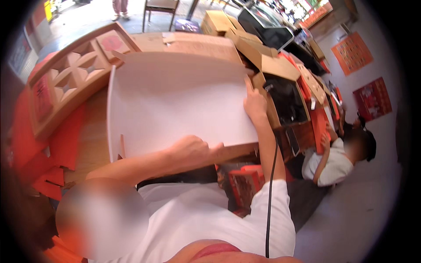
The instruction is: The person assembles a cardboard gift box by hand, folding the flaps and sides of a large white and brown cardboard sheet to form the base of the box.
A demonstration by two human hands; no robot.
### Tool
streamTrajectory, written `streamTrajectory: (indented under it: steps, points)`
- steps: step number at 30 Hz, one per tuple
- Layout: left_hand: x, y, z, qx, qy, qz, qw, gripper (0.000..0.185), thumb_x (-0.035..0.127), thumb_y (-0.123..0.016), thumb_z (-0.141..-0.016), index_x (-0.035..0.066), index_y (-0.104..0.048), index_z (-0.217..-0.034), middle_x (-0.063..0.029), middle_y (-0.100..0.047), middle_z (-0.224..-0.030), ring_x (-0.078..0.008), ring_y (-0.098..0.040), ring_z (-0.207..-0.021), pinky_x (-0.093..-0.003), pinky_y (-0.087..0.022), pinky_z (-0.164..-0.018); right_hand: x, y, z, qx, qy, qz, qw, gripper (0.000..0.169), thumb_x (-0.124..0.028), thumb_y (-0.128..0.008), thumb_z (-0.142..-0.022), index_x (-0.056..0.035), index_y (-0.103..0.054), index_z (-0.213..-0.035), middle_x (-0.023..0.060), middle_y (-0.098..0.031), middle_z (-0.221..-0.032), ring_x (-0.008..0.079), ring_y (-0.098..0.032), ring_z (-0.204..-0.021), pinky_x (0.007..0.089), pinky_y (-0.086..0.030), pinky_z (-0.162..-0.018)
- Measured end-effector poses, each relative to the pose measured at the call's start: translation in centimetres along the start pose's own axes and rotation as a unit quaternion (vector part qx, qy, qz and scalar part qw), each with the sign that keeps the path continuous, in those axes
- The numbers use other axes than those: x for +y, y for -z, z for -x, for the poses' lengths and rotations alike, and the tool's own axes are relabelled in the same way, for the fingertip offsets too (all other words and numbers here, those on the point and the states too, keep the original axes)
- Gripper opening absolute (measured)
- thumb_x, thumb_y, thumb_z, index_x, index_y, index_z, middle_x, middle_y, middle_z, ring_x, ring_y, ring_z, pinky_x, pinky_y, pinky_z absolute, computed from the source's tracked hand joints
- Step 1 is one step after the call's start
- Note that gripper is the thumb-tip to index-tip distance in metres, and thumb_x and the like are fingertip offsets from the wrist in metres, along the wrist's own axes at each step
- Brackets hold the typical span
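A large pale cardboard panel [184, 98] lies before me on a wooden table, its left side folded up as a narrow flap. My left hand [192, 148] rests over the panel's near edge, fingers curled and one digit reaching right along that edge. My right hand [255, 102] is at the right edge, a finger stretched away from me along it; the other fingers are partly hidden. Whether either hand grips the panel is not clear. A small upright tab [122, 144] shows near its left front corner.
At left stands a divided cardboard tray [70, 79], with red card pieces [67, 138] below it. An open carton [284, 95] holding black material borders the panel's right side. A phone [292, 140] lies near the carton. Farther right, a seated person [332, 161] handles a red box [318, 130].
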State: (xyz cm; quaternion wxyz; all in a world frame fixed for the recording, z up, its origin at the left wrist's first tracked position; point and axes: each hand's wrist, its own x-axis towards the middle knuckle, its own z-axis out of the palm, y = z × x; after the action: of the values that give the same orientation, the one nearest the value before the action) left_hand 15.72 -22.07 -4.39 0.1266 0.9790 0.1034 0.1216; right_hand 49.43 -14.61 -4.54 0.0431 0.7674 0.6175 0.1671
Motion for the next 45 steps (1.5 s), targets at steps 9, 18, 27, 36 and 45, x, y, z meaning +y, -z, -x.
streamTrajectory:
  steps: [9,18,27,36,45]
  points:
    - [-0.9,-1.7,-0.2,-0.038,-0.009,-0.053,0.998,0.059,0.009,-0.061,-0.095,0.003,-0.047,-0.153,-0.0023,-0.058,-0.055,-0.0239,-0.061,-0.046,-0.0377,-0.041,-0.041,0.3,-1.8,-2.1,0.055,0.005,0.084,0.995,0.038,-0.007,-0.063,-0.098,-0.0094,-0.059,-0.136,0.0169,-0.069,-0.107,0.0357,-0.079,-0.087,0.0413,-0.066,-0.073]
    - [-1.1,-2.1,-0.3,-0.043,-0.006,-0.065,0.997,0.06,0.008,-0.061,-0.096,0.006,-0.045,-0.154,-0.0029,-0.056,-0.053,-0.0229,-0.058,-0.043,-0.0378,-0.04,-0.039,1.2,-3.7,-2.8,0.047,0.032,0.079,0.995,0.041,-0.009,-0.055,-0.102,-0.013,-0.057,-0.143,0.016,-0.061,-0.127,0.0382,-0.078,-0.087,0.0471,-0.066,-0.075]
    - [-0.8,-1.0,-0.3,-0.044,-0.001,-0.054,0.998,0.058,0.01,-0.063,-0.095,0.003,-0.047,-0.15,-0.0033,-0.059,-0.057,-0.0244,-0.062,-0.048,-0.0378,-0.043,-0.043,3.0,-2.2,-2.9,0.035,0.064,-0.114,0.991,0.042,-0.024,-0.056,-0.098,-0.0124,-0.061,-0.139,0.0213,-0.059,-0.125,0.0451,-0.071,-0.103,0.0534,-0.059,-0.091]
    - [-1.3,-2.0,-0.4,-0.04,-0.002,-0.078,0.996,0.063,0.009,-0.064,-0.096,0.008,-0.044,-0.156,-0.0013,-0.056,-0.054,-0.019,-0.058,-0.045,-0.0337,-0.041,-0.041,4.5,-3.6,-1.8,0.089,0.047,-0.296,0.95,0.07,-0.012,-0.071,-0.088,0.0014,-0.051,-0.153,0.0292,-0.07,-0.126,0.0452,-0.067,-0.119,0.0473,-0.054,-0.104]
    - [-0.9,-1.6,-0.6,-0.058,-0.002,-0.077,0.995,0.062,0.009,-0.064,-0.096,0.009,-0.047,-0.156,0.0,-0.055,-0.054,-0.0173,-0.058,-0.044,-0.0323,-0.04,-0.04,5.9,0.7,7.0,-0.075,-0.034,-0.347,0.934,0.067,-0.025,-0.074,-0.096,0.0025,-0.053,-0.153,0.0265,-0.072,-0.132,0.0356,-0.072,-0.121,0.0409,-0.054,-0.105]
